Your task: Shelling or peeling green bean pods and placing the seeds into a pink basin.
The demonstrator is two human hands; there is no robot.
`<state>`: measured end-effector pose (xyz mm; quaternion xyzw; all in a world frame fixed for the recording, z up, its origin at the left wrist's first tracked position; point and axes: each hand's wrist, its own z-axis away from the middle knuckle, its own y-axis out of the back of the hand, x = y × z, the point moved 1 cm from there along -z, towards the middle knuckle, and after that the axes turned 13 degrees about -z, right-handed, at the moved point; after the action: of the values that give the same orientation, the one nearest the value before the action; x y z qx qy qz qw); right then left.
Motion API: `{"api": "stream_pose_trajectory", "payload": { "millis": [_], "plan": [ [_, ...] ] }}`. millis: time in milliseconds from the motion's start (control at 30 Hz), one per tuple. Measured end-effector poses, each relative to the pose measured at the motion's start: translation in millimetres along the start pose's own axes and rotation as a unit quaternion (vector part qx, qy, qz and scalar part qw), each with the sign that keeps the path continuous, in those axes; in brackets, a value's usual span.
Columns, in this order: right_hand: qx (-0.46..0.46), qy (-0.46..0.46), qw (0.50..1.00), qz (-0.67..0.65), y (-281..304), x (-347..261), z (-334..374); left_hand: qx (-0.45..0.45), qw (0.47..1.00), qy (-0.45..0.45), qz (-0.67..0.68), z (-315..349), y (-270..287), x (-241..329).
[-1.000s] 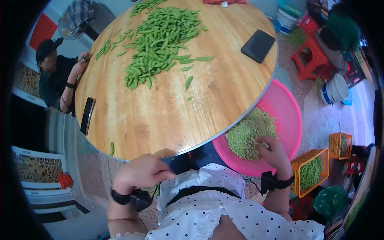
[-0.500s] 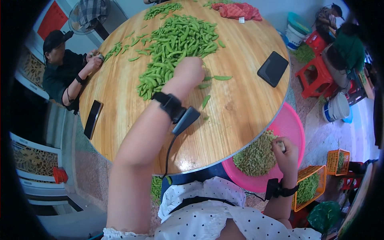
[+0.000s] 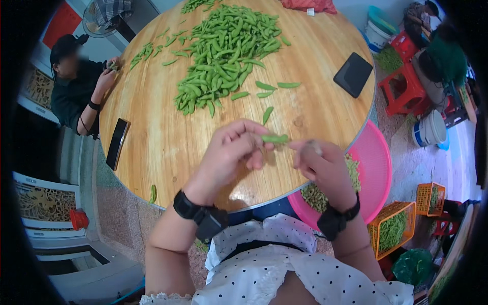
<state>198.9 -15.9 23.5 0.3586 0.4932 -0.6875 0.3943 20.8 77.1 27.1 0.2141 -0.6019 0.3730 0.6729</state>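
Note:
A green bean pod (image 3: 274, 138), plump like edamame, is pinched by my left hand (image 3: 229, 152) above the near part of the wooden table. Close to the pod's right end is my right hand (image 3: 325, 165), its fingers curled, with a small pale thing (image 3: 315, 147) at the thumb; blur hides what it is. Beyond my hands a large heap of pods (image 3: 223, 61) covers the middle of the table, with a few single pods (image 3: 288, 85) lying to its right. Below my right arm, shelled beans (image 3: 315, 197) fill part of a pink basin (image 3: 373, 173).
The round table (image 3: 152, 132) bears a dark phone (image 3: 118, 144) at left, a black flat device (image 3: 353, 74) at right and a red cloth (image 3: 310, 5) at the far edge. A person (image 3: 76, 91) handles pods at left. Red stools (image 3: 401, 91), buckets (image 3: 429, 133) and orange crates (image 3: 391, 231) stand at right.
My left hand has drawn back from the heap toward me with a pod. My right hand has risen from over the basin to meet it above the table.

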Motion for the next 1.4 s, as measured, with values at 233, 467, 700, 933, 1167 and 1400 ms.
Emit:
{"api": "stream_pose_trajectory", "payload": {
  "millis": [233, 467, 700, 933, 1167, 1400],
  "plan": [
    [-0.085, 0.055, 0.993, 0.058, -14.6, 27.7, -7.1, 0.075, 0.94, -0.114, -0.313, 37.9, -18.3, -20.4],
    [-0.158, -0.033, 0.984, -0.079, -4.0, 21.4, 9.1, 0.126, 0.916, -0.174, -0.34, 44.5, -25.7, -26.8],
    [-0.161, -0.029, 0.986, -0.034, -12.7, 35.9, 12.2, 0.127, 0.871, -0.24, -0.408, 48.0, -27.9, -26.8],
    [-0.164, -0.026, 0.986, -0.03, -15.6, 37.7, 13.4, 0.134, 0.856, -0.254, -0.431, 52.0, -26.3, -27.6],
    [-0.127, -0.019, 0.992, -0.004, -23.1, 40.1, 13.7, 0.158, 0.829, -0.277, -0.459, 54.1, -30.1, -28.3],
    [-0.084, 0.051, 0.995, 0.022, -22.8, 50.7, 13.3, 0.189, 0.819, -0.311, -0.442, 49.7, -36.3, -39.6]
  ]
}}
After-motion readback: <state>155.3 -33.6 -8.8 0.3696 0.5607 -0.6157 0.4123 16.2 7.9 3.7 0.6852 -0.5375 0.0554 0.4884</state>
